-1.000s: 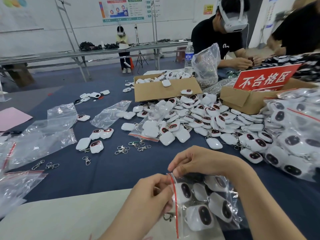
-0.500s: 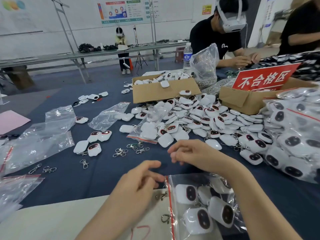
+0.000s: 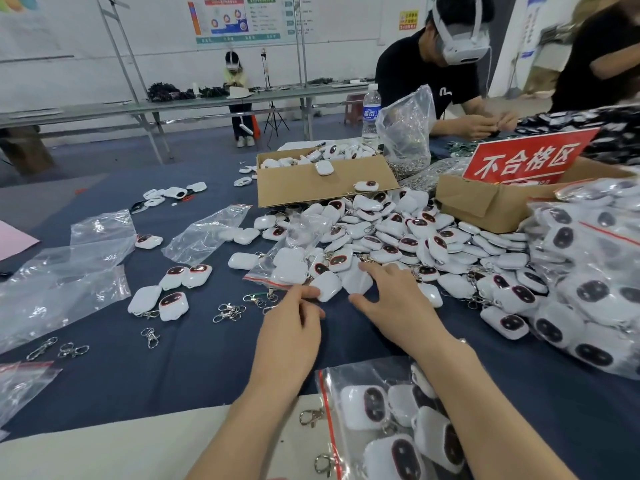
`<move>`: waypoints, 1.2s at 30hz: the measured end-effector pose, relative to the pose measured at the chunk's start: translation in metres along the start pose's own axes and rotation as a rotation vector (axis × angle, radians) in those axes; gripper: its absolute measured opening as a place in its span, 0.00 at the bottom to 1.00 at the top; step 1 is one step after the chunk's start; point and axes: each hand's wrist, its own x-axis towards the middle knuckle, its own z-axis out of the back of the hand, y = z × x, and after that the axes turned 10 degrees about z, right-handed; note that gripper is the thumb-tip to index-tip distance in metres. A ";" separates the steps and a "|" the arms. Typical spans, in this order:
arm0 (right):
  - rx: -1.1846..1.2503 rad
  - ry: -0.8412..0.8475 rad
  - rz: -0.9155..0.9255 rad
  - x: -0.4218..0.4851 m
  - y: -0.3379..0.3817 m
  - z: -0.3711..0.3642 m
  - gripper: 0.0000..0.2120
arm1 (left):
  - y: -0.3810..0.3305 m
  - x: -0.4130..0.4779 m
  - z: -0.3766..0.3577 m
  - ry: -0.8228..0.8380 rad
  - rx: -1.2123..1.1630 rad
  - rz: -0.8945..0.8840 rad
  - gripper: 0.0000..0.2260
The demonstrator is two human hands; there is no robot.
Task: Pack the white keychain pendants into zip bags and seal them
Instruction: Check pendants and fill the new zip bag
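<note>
your left hand (image 3: 294, 320) touches a face-down white pendant (image 3: 327, 285) with loose, uncurled fingers. your right hand (image 3: 391, 299) spreads flat beside it, likely gathering the next batch. the filled zip bag (image 3: 341, 375) lies near you, out of the way.

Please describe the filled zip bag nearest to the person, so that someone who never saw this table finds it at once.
Start at the blue table and go to its near edge, where a cream sheet lies. The zip bag lies at that sheet's right end, partly under the right forearm. Unlike the heaped bags at the right, it lies alone, its red strip facing left.
</note>
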 end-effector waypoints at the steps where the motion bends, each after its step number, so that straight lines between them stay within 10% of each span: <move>1: -0.015 -0.001 0.009 -0.001 0.000 -0.001 0.29 | 0.002 0.000 -0.002 -0.003 0.016 -0.011 0.12; 7: 0.280 0.046 0.138 -0.003 -0.002 0.009 0.11 | 0.006 0.004 -0.004 0.038 -0.051 -0.090 0.12; 13: 0.542 0.056 0.193 -0.005 0.014 0.011 0.20 | 0.007 0.007 -0.006 0.124 -0.102 -0.147 0.06; 18: 0.746 0.028 0.163 -0.004 0.011 0.007 0.07 | 0.003 0.008 -0.003 0.162 -0.330 -0.035 0.03; 36: 0.705 0.090 0.097 -0.007 0.010 0.011 0.04 | 0.009 0.016 0.008 0.332 -0.382 -0.081 0.03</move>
